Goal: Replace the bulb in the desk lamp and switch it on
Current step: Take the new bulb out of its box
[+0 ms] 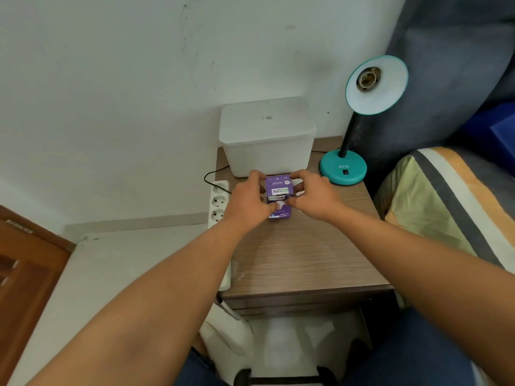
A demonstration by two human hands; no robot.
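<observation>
We are working at the unpacking step: both hands are closing around the purple bulb box (279, 196), which is standing on the table (306, 252) just in front of the white plastic bin (267, 137). Our left hand (248, 203) is gripping the box's left side, while our right hand (313, 196) is pinching its upper flap, which is looking partly lifted. We cannot tell whether a bulb is inside. The teal desk lamp (343, 168) is standing to the right, near the box, with its shade (376, 84) tilted toward us and its socket (367, 77) showing empty, so the old bulb is apparently already out. Next, we are judging, the flap needs opening fully, the new bulb drawing out gently and threading into the socket, before pressing the switch (345, 172) on the base.
</observation>
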